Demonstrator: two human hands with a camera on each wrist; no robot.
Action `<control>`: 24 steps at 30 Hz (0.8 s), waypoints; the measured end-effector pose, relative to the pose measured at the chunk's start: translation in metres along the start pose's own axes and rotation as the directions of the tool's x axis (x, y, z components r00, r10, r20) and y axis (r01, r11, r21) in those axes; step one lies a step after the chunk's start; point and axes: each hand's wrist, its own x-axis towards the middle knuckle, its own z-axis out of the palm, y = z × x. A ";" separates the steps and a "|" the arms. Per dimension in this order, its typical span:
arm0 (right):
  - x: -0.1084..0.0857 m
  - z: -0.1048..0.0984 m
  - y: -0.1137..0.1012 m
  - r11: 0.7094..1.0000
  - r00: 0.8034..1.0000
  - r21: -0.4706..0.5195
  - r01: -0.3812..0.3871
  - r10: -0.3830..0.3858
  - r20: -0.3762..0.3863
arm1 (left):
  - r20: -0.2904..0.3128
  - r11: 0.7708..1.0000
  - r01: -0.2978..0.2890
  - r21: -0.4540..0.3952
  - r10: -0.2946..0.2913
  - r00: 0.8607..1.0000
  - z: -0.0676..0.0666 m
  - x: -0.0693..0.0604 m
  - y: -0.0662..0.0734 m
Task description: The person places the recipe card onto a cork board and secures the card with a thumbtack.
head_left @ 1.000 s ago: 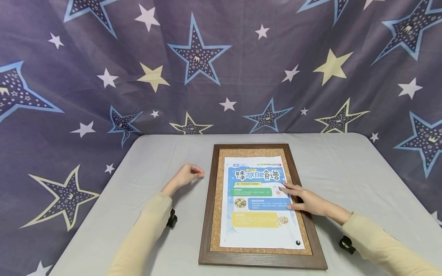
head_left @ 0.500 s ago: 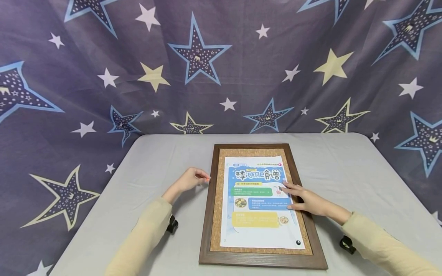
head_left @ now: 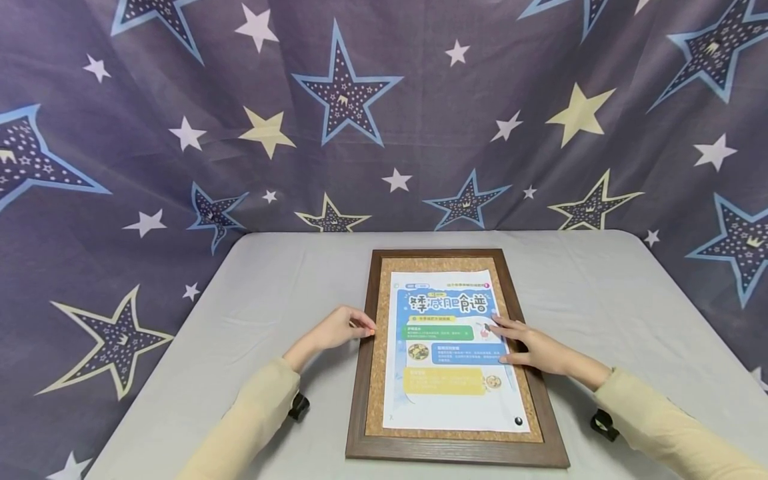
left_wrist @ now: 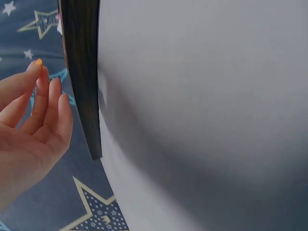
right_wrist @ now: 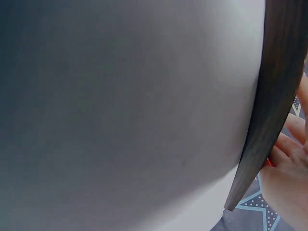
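In the head view my left hand [head_left: 339, 328] is over the left rim of the cork board [head_left: 373, 400]. Its thumb and index finger pinch a small orange pushpin [left_wrist: 38, 62], mostly hidden by the fingertips. A printed sheet [head_left: 456, 410] with blue, green and yellow panels lies on the cork. My right hand [head_left: 540, 350] reaches across the board's right rim, its spread fingers resting on the sheet's right edge. A round black pin head [head_left: 519, 421] shows at the sheet's lower right corner. Something small and red [right_wrist: 269, 162] is partly visible beside the right hand in the right wrist view.
The board's dark brown wooden frame [head_left: 456, 450] lies on a table with a light grey cover [head_left: 288, 267]. Behind the table hangs a dark cloth [head_left: 420, 133] printed with stars. Each wrist carries a black camera strap [head_left: 299, 405].
My left hand has moved right and slightly toward me, from beside the board to over its left rim, with the orange pushpin still pinched. The right hand stays on the sheet.
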 end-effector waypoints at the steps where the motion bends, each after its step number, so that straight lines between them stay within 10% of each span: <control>1: 0.000 0.000 0.000 1.000 1.000 0.002 0.001 -0.001 0.001 | 0.008 1.000 -0.008 0.003 0.008 1.000 0.001 -0.001 0.001; 24: -0.001 -0.002 -0.003 1.000 1.000 0.016 0.003 -0.003 0.010 | 0.261 0.995 -0.095 -0.044 0.103 0.960 0.029 -0.021 0.022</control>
